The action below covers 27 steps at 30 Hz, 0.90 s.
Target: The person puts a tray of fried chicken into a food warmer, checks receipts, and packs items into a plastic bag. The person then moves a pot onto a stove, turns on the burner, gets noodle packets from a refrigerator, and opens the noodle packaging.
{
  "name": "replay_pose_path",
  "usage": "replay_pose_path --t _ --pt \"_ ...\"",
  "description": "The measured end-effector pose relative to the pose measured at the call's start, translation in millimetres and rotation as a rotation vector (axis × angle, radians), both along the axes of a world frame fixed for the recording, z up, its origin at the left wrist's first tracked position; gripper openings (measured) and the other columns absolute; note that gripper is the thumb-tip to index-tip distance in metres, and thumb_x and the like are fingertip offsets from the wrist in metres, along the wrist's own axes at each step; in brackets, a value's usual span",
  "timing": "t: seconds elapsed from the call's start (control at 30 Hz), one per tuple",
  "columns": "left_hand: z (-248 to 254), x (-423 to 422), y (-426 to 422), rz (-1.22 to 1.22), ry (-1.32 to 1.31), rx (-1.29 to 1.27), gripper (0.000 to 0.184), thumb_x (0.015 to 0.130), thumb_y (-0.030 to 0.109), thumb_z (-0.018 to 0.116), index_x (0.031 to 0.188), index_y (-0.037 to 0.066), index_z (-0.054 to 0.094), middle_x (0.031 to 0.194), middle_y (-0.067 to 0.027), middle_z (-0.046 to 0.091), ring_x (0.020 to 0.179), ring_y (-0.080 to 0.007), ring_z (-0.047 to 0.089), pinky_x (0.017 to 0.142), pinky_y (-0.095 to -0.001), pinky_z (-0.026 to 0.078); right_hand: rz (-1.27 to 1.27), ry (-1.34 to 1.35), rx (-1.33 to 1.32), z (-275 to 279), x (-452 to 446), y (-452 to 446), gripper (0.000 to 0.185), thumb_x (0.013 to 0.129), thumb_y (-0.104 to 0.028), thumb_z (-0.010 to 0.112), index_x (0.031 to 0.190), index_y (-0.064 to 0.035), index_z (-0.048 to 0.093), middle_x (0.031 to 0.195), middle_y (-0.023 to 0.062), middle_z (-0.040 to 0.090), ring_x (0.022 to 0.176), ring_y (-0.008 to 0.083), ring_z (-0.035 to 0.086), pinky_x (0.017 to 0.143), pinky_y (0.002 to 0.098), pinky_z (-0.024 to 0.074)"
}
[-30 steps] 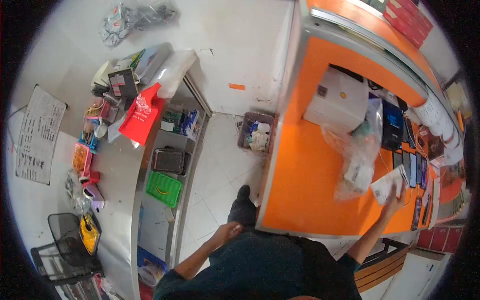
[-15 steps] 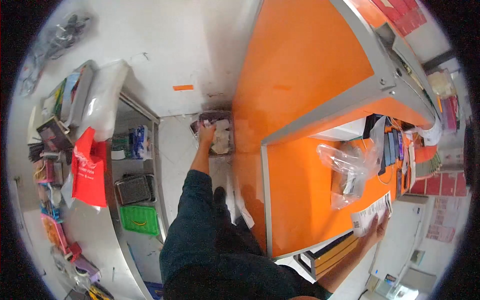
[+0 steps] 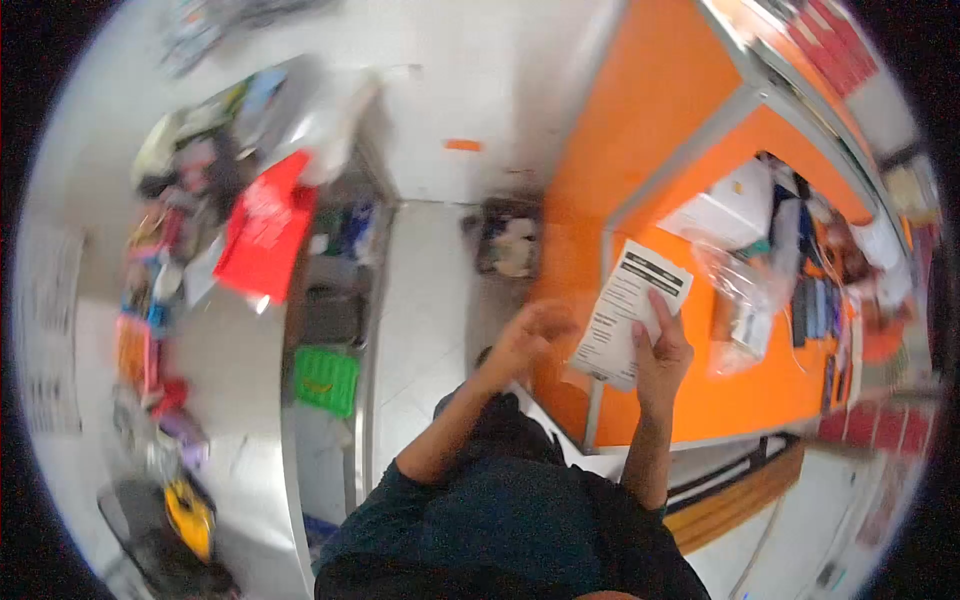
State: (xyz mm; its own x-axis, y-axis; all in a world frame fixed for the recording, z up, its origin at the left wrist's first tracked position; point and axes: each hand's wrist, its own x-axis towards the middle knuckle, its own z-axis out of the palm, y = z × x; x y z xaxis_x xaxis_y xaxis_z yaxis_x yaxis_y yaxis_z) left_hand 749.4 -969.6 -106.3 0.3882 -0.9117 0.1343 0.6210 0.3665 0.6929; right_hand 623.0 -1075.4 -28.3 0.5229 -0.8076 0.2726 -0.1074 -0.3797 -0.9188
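Observation:
My right hand grips a white printed paper by its right edge, thumb and fingers closed on it. The sheet bears dark header bars and small lines of text, too blurred to read. To its left, beside the paper's lower corner, is my left hand, raised and smeared by motion; whether its fingers hold anything does not show. Both hands are over the near left end of the orange table. A clear plastic bag lies on the table beyond my right hand.
On the floor stands a dark bin with crumpled pale scraps in it. At left, a metal counter carries a red bag and clutter; a green basket is on a shelf beneath. Phones line the table's back.
My left hand has come up from the floor bin to beside the paper. My right hand has brought the paper leftward and turned it more upright. The view has shifted.

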Motion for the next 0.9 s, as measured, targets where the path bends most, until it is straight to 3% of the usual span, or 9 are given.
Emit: replay_pose_path --t 0.2,0.4,0.47,0.53,0.57,0.63,0.73,0.77,0.9 --pt "26 -24 118 0.288 -0.272 0.531 0.034 0.071 0.005 0.060 0.101 0.000 0.046 0.090 -0.0076 0.055 0.091 -0.0117 0.049 0.074 -0.0274 0.042 0.453 -0.105 0.056 -26 56 85 0.043 0.072 0.005 0.051 0.114 0.0029 0.040 0.110 0.0128 0.045 0.101 0.0169 0.043 0.086 0.0271 0.0327" --pt "-18 0 311 0.371 -0.275 0.480 0.036 0.071 0.002 0.058 0.105 0.001 0.047 0.097 -0.0069 0.054 0.087 -0.0131 0.050 0.077 -0.0271 0.042 0.834 -0.045 0.100 -48 143 252 0.050 0.070 0.009 0.048 0.118 0.0024 0.035 0.111 0.0111 0.043 0.095 0.0133 0.044 0.081 0.0232 0.0349" --pt "-27 -30 302 0.315 -0.513 0.582 0.033 0.070 0.001 0.056 0.102 0.002 0.049 0.097 -0.0081 0.054 0.089 -0.0169 0.051 0.078 -0.0286 0.042 0.908 -0.127 0.209 -23 108 214 0.051 0.070 0.010 0.048 0.119 0.0025 0.034 0.111 0.0114 0.044 0.094 0.0131 0.045 0.081 0.0230 0.0350" --pt "-33 -7 374 0.537 -0.607 1.008 0.030 0.066 0.001 0.056 0.096 0.001 0.052 0.096 -0.0094 0.054 0.087 -0.0195 0.052 0.073 -0.0280 0.043 0.957 -0.148 0.219 -22 104 228 0.050 0.071 0.010 0.048 0.119 0.0026 0.034 0.109 0.0121 0.046 0.093 0.0131 0.046 0.080 0.0228 0.0352" --pt "-33 15 409 0.959 -1.192 1.142 0.029 0.064 0.000 0.056 0.093 0.001 0.052 0.096 -0.0094 0.054 0.076 -0.0191 0.055 0.066 -0.0285 0.045 0.983 -0.137 0.259 -18 105 227 0.050 0.071 0.009 0.048 0.119 0.0027 0.033 0.109 0.0122 0.046 0.094 0.0132 0.047 0.081 0.0229 0.0353" --pt "-45 74 485 1.545 -1.073 1.559 0.037 0.065 0.001 0.057 0.101 0.003 0.046 0.083 -0.0086 0.053 0.067 -0.0177 0.055 0.053 -0.0291 0.045 1.007 -0.142 0.355 -19 106 217 0.050 0.072 0.009 0.048 0.119 0.0028 0.033 0.109 0.0125 0.047 0.094 0.0134 0.047 0.081 0.0232 0.0354" --pt "-84 191 684 1.535 -0.948 1.921 0.039 0.065 0.010 0.057 0.099 0.000 0.043 0.093 -0.0197 0.048 0.077 -0.0334 0.050 0.067 -0.0382 0.043 1.002 -0.076 0.235 -43 167 317 0.049 0.071 0.008 0.050 0.117 0.0032 0.035 0.108 0.0131 0.047 0.094 0.0144 0.047 0.081 0.0245 0.0358" --pt "-63 197 708 1.015 -1.196 2.197 0.040 0.065 0.012 0.059 0.099 -0.002 0.043 0.093 -0.0197 0.047 0.077 -0.0330 0.051 0.066 -0.0375 0.045 0.999 -0.082 0.245 -37 172 328 0.049 0.071 0.008 0.050 0.117 0.0033 0.036 0.108 0.0132 0.048 0.094 0.0147 0.047 0.081 0.0249 0.0358" --pt "-77 214 742 1.139 0.065 0.911 0.041 0.066 0.018 0.063 0.098 0.000 0.045 0.090 -0.0136 0.050 0.082 -0.0300 0.053 0.058 -0.0339 0.047 0.925 0.019 0.250 -22 187 364 0.048 0.069 0.008 0.052 0.115 0.0030 0.039 0.104 0.0124 0.050 0.093 0.0153 0.048 0.082 0.0261 0.0359"
